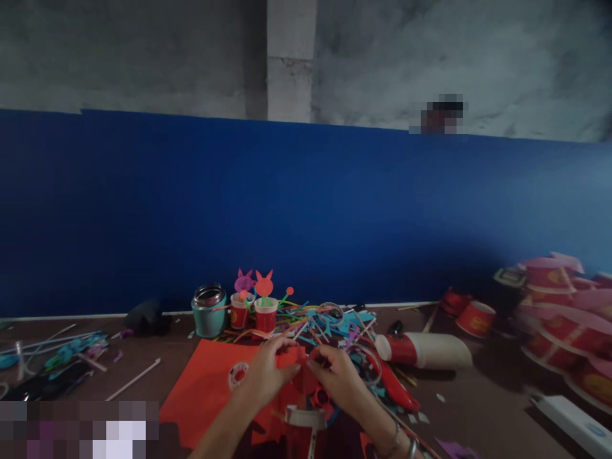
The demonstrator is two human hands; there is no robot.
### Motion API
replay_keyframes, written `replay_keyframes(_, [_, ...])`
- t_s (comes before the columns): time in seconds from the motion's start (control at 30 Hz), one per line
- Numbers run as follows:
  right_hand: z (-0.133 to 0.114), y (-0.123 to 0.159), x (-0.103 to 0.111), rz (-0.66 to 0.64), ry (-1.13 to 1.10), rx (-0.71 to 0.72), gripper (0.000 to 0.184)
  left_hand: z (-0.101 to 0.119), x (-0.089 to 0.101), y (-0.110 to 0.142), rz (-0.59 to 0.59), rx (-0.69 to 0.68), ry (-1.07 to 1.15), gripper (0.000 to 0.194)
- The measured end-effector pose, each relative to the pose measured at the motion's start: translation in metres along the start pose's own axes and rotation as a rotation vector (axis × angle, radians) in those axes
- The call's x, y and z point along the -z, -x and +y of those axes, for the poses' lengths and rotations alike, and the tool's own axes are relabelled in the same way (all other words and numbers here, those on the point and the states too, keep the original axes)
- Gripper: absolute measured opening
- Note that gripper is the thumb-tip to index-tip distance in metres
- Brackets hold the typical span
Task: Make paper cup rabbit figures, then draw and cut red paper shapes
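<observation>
My left hand (268, 373) and my right hand (340, 380) are close together over the table, thumbs and fingers pinched on a small piece of red paper (302, 377). Its outline blends with the red behind it. Just below stands a red paper cup (306, 417) with a pale rim, cut off by the bottom edge. Left of my left hand, a roll of tape (236, 375) lies on a large sheet of red paper (203, 386). A long, glossy red object (401, 390) lies right of my right hand.
Behind my hands stand two red cups (266, 317) with paper animal heads, and a teal metal container (209, 312). Straws and paper scraps (342, 324) lie heaped there. Stacked cups (415, 350) lie sideways to the right, near more piled cups (564, 319). A blue partition (306, 210) backs the table.
</observation>
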State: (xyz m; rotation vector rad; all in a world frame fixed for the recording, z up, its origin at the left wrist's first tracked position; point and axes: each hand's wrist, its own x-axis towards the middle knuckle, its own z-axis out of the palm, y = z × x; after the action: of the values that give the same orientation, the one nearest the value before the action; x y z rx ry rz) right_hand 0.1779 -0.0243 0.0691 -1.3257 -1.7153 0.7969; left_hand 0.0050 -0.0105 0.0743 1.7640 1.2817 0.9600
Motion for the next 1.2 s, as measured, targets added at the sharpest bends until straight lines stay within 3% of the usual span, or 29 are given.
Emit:
replay_keyframes(0.13, [0.0,0.0,-0.001,-0.01,0.001,-0.022,0.019,0.005,0.001,0.001,-0.014,-0.057,-0.006,0.005])
replay_keyframes(0.33, [0.0,0.002,0.0,-0.024,-0.124,-0.023,0.03,0.009,0.004,-0.002,0.005,-0.052,0.037,0.009])
replay_keyframes(0.47, [-0.001,0.001,0.001,-0.085,-0.228,-0.028,0.018,0.003,0.002,-0.004,0.023,-0.046,0.053,0.012])
replay_keyframes(0.6, [0.002,-0.003,0.004,-0.005,-0.291,-0.04,0.016,-0.003,0.002,-0.003,0.031,0.015,0.136,0.057])
replay_keyframes(0.8, [0.004,-0.009,0.013,0.244,-0.351,-0.115,0.04,0.003,0.01,0.005,-0.259,0.124,0.281,0.104])
replay_keyframes(0.9, [0.0,-0.009,0.017,0.338,-0.379,-0.094,0.042,0.009,0.011,0.009,-0.307,0.13,0.288,0.123])
replay_keyframes(1.1, [-0.008,-0.007,0.021,0.456,-0.518,-0.1,0.046,0.005,-0.003,0.013,-0.319,0.193,0.419,0.116])
replay_keyframes(1.2, [-0.012,-0.005,0.021,0.449,-0.564,-0.121,0.049,0.003,-0.011,0.011,-0.273,0.22,0.401,0.106])
